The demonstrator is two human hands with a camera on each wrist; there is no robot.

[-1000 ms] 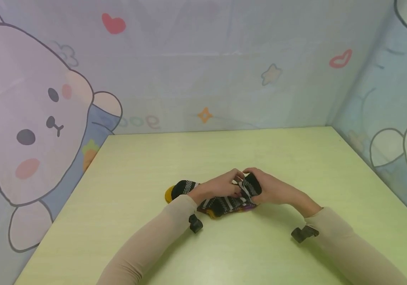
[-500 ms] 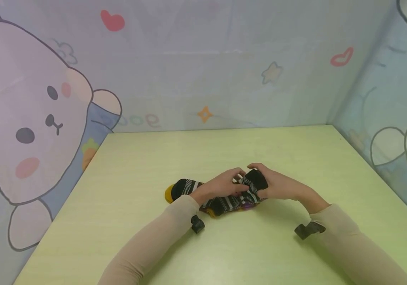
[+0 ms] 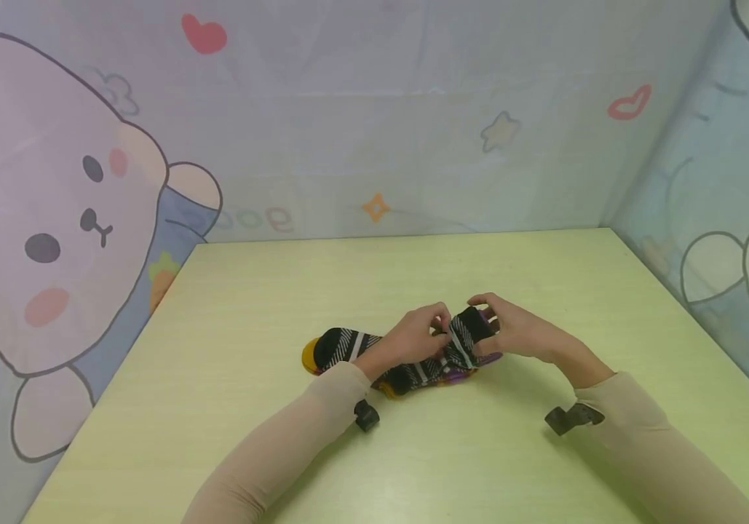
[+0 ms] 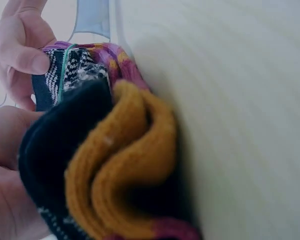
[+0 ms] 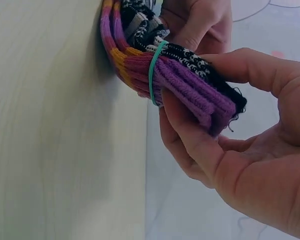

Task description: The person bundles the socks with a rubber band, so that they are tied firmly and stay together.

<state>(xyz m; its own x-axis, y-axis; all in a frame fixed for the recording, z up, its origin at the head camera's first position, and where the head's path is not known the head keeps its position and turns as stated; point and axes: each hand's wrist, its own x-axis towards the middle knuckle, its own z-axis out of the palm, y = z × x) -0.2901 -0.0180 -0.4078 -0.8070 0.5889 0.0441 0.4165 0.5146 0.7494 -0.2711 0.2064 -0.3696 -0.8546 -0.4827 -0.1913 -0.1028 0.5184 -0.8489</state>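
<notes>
A bundle of patterned socks lies across the table, with black-and-white striped socks [image 3: 348, 345] over mustard and purple ones. My left hand [image 3: 408, 339] holds the bundle near its middle, fingers curled against the striped fabric. At the right end my right hand [image 3: 526, 332] pinches the cuffs between thumb and fingers, raised off the table. In the right wrist view a thin green elastic band [image 5: 152, 75] circles the socks just below the purple cuffs [image 5: 202, 102]. Folded mustard fabric [image 4: 135, 165] fills the left wrist view, partly hiding the left fingers.
The pale yellow-green table [image 3: 269, 291] extends around the bundle. A cartoon-printed cloth [image 3: 322, 109] hangs behind it and along both sides. Small black wrist devices [image 3: 366, 415] sit under the beige sleeves [image 3: 289, 437].
My right hand has shifted right and slightly away, and its fingers have opened a little around the cuffs. The cuff end has moved with it, showing more purple. The left hand has moved slightly right.
</notes>
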